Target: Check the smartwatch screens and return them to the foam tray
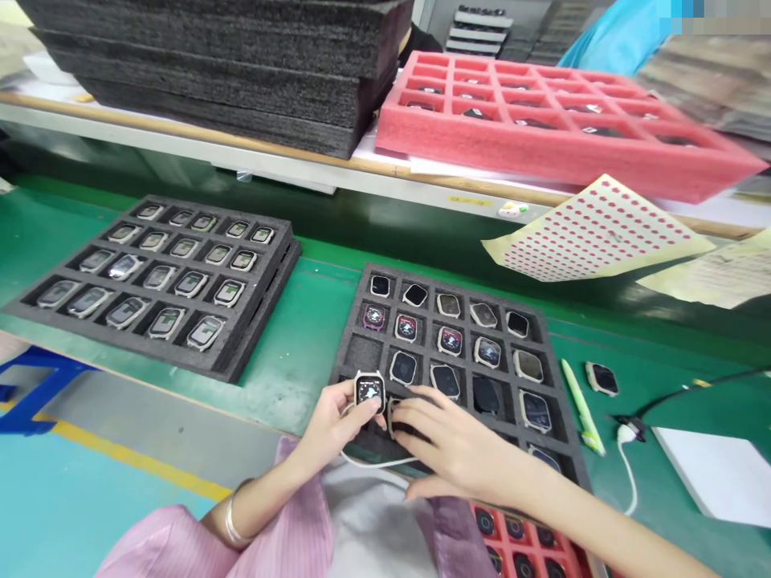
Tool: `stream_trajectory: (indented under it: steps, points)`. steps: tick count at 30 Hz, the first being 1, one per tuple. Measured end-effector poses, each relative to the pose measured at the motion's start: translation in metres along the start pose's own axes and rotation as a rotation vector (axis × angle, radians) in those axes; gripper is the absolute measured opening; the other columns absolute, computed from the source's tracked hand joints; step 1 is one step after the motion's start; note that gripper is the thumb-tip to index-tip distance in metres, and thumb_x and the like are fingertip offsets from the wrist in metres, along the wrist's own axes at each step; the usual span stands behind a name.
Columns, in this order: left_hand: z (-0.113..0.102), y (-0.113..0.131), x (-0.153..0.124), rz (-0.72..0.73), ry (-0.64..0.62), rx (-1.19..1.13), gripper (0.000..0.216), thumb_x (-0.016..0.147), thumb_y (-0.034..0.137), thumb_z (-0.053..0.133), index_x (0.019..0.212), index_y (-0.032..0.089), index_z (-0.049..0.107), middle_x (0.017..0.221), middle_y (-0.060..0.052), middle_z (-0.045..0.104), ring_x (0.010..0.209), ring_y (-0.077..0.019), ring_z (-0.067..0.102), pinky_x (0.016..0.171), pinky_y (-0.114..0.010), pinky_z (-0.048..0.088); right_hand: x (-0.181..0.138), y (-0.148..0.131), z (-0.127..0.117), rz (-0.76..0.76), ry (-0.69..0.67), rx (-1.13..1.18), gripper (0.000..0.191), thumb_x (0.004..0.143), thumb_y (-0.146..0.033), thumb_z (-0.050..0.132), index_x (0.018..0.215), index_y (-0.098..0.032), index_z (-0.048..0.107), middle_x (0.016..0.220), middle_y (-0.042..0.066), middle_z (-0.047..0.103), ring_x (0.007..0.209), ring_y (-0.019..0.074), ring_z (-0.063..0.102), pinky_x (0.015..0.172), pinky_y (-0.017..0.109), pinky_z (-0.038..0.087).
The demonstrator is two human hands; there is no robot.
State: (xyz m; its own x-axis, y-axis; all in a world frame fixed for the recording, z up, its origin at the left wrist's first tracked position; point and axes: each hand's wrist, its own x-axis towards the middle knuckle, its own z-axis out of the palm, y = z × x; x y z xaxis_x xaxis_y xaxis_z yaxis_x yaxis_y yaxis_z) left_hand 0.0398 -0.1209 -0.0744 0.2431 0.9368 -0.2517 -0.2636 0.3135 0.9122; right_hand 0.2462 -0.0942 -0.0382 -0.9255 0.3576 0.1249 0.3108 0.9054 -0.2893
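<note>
Between the thumb and fingers of my left hand (pixel 340 419) is a light-framed smartwatch (pixel 369 392) with a lit dial. A white cable (pixel 377 464) loops below it. My right hand (pixel 449 437) reaches over the black foam tray (pixel 360 353), fingers stretched out and thumb apart. Its fingertips lie at another watch (pixel 393 416) in a front compartment, mostly hidden under the hand. Square watches fill most compartments in view; several show lit, colourful dials, others dark screens. One compartment just behind the held watch is bare.
Left stands another black foam tray (pixel 232 353) of watches. On the right lie a loose watch (pixel 601 378), a green pen (pixel 581 409), a cable plug (pixel 627 432) and a white box (pixel 716 474). A shelf above holds black foam (pixel 210 72) and a red foam tray (pixel 511 160). Sticker sheets (pixel 596 237) hang from it.
</note>
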Motion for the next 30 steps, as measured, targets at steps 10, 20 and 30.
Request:
stream_trajectory:
  steps: [10, 20, 30]
  points:
    - [0.005, -0.006, 0.0, 0.088, 0.088, 0.064, 0.033, 0.081, 0.046, 0.063, 0.093, 0.016, 0.063, 0.064, 0.0, 0.053, 0.058, -0.0128, 0.047, 0.05, -0.021, 0.037, 0.05, 0.016, -0.014, 0.199, 0.127, 0.185, 0.04, 0.085, -0.032, 0.064, 0.119, -0.013, 0.053, 0.11, 0.014, 0.057, 0.1, 0.0264, 0.053, 0.087, 0.043, 0.046]
    - [0.004, -0.004, 0.009, -0.063, 0.096, -0.169, 0.045, 0.082, 0.062, 0.052, 0.09, 0.018, 0.05, 0.053, 0.011, 0.024, 0.038, -0.0024, 0.012, 0.036, -0.016, 0.007, 0.075, 0.051, -0.007, 0.177, 0.293, 0.587, 0.035, 0.077, -0.022, 0.074, 0.108, -0.016, 0.056, 0.102, 0.008, 0.057, 0.097, 0.0211, 0.056, 0.088, 0.037, 0.046]
    - [0.008, -0.01, 0.0, 0.058, 0.299, -0.329, 0.036, 0.082, 0.052, 0.059, 0.093, 0.019, 0.052, 0.068, 0.004, 0.046, 0.04, -0.0005, 0.018, 0.038, -0.014, 0.011, 0.071, 0.06, 0.013, 0.307, 0.194, 0.08, 0.044, 0.082, -0.039, 0.069, 0.116, -0.015, 0.057, 0.11, 0.012, 0.056, 0.1, 0.027, 0.051, 0.087, 0.042, 0.041]
